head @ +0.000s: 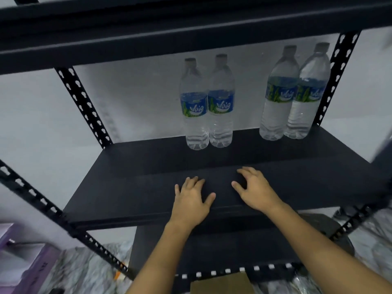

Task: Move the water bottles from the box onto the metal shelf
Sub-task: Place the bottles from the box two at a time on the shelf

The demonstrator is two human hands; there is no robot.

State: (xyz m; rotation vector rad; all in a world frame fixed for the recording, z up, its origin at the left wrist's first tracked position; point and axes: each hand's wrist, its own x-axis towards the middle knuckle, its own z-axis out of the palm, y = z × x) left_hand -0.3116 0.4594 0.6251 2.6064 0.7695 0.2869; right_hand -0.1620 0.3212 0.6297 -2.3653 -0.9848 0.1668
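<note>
White wall fills the background behind a black metal shelf (148,183) built on perforated uprights, one at the rear left (82,107) and one at the rear right (337,75). Its middle board is a broad dark surface; an upper board (169,28) hangs low over it, leaving limited headroom above the bottle caps. Four water bottles stand upright along the back of the middle board in two pairs. The left pair (209,102) sits just right of centre, the two bottles touching side by side. The right pair (294,92) stands close to the rear right upright, also touching. A clear gap separates the pairs, and the whole left half of the board is bare, as is the wide front strip between the bottles and the front edge.

Both forearms reach up and forward from the bottom of the view. The left hand (191,200) lies palm down over the front edge of the board, fingers spread loosely, holding nothing. The right hand (254,189) is a little further in, palm down, fingers curled slightly and parted, also empty. Both hands are well apart from the bottles.

Below, a corner of a brown cardboard box (220,283) shows at the bottom edge, under a perforated rail (233,270). Marbled floor (84,270) lies either side
</note>
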